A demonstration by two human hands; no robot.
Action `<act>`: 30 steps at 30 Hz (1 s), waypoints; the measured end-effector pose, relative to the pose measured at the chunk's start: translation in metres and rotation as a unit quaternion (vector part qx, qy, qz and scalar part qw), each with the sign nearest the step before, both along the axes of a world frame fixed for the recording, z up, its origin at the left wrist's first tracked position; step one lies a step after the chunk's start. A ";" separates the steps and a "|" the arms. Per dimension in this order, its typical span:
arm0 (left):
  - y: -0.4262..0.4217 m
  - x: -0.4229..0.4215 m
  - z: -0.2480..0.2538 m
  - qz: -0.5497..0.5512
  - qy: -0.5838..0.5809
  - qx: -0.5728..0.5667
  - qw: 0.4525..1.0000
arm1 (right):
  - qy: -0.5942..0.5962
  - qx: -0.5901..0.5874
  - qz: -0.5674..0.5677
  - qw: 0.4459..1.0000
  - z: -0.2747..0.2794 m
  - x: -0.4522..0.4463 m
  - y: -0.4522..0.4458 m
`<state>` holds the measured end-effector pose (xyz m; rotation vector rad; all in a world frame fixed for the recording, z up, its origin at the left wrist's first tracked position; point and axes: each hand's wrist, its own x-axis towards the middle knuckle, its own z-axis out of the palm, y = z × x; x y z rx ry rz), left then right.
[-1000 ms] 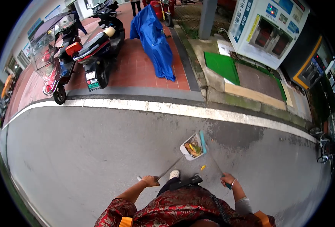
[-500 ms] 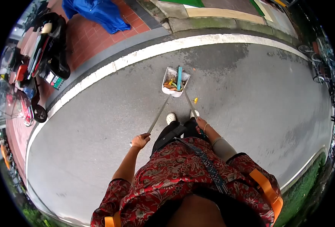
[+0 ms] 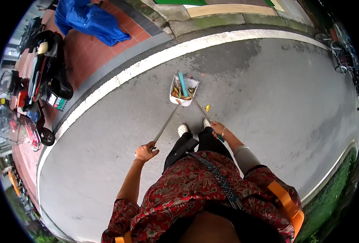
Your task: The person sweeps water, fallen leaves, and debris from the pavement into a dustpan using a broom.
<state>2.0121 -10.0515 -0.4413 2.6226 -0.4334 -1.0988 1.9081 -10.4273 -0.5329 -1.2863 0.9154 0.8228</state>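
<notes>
Scooters (image 3: pixel 62 81) and a blue cover (image 3: pixel 90 22) edge the road (image 3: pixel 276 101) at upper left. Upper centre, a dustpan (image 3: pixel 181 103) sits under a broom head (image 3: pixel 182 84); left hand (image 3: pixel 145 152) clasps the pan handle (image 3: pixel 165 127), right hand (image 3: pixel 218 128) the broom handle (image 3: pixel 203 113). Leaves (image 3: pixel 176 92) lie inside, a yellow leaf (image 3: pixel 207 107) outside.

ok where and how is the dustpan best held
Probably by the near end of the long handle of the dustpan, from the near side, where the left hand grips: the handle is thin and straight, slants back toward that hand and ends well clear of the leaves.
</notes>
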 end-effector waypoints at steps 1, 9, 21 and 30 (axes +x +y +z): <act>-0.006 0.003 0.001 -0.016 -0.040 -0.016 0.999 | -0.012 -0.013 -0.014 1.000 0.009 -0.005 -0.010; -0.067 0.008 0.055 -0.053 -0.162 -0.037 0.985 | -0.157 -0.374 0.288 0.867 -0.032 0.067 -0.151; -0.119 0.004 0.071 -0.130 -0.152 0.064 0.978 | 0.057 -0.270 0.396 0.876 -0.056 0.051 -0.185; -0.120 0.021 0.060 -0.171 -0.107 0.099 0.974 | 0.020 -0.320 0.363 0.875 -0.018 0.034 -0.281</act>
